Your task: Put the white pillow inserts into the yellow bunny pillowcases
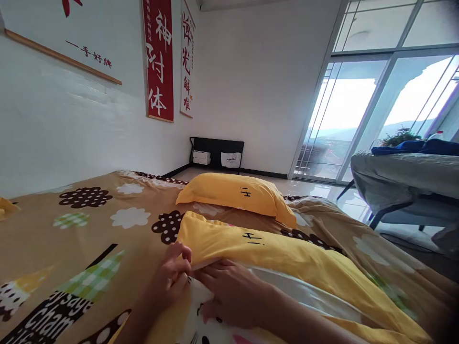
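In front of me on the bed lies a yellow pillowcase with "Hi!" lettering, upside down from here. Its long side gapes, and a white pillow shows inside. My left hand is closed on the pillowcase's near left corner, fingers curled and pinching the cloth. Beside it my right hand lies stretched over the opening, fingers pointing left and thumb apart. Its fingertips are at the cloth edge, partly hidden. Below the hands, the near flap of the case carries a printed white figure.
A second yellow pillow lies just beyond. The brown patterned bedsheet spreads under everything. At the far wall stands a low black rack with a white box and bag. A covered table is at right, near glass sliding doors.
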Demonstrator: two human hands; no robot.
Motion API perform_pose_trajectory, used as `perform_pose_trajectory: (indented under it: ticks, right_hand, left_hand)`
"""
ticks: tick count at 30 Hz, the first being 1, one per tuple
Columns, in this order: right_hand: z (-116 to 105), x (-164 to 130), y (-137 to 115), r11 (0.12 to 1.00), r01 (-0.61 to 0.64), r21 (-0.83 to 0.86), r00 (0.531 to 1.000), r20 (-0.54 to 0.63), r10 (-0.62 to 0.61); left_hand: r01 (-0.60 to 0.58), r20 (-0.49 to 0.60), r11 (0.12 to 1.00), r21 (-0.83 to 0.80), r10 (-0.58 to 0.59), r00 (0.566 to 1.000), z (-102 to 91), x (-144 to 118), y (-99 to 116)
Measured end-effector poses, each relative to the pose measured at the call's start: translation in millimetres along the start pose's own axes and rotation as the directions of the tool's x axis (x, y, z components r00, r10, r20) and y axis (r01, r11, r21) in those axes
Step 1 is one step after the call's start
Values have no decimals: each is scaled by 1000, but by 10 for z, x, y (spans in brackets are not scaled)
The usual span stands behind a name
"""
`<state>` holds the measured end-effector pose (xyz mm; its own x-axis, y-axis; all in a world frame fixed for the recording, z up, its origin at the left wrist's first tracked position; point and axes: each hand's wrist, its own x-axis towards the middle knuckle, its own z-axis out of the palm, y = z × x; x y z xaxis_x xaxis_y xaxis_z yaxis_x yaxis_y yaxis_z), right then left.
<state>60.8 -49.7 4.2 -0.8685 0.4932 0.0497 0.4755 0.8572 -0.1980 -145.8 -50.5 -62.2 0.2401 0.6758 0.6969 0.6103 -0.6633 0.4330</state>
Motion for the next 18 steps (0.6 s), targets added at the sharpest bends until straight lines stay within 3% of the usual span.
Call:
perform_pose_trajectory:
  ticks: [5,8,11,15,18]
  right_hand:
    - [234,-282,-84,930,-59,-362,996,-83,31]
    - [334,-314,-63,886,-54,-461,992,-122,-4]
    - [253,-246,4,938,-40,-344,998,-62,20]
    - [-47,-198,53,994,-85,-64,996,12,86]
    - [-168,-227,53,998,-36,-44,999,15,36]
  left_hand:
    - [-104,16,992,75,103,995,-73,34,64]
    - [-151,25,985,78,150,988,-125,46,88]
    - [-175,37,981,88,173,984,-153,50,118]
    - [-156,57,985,76,152,987,-161,53,168]
    - [-129,34,991,29,128,991,-174,47,185]
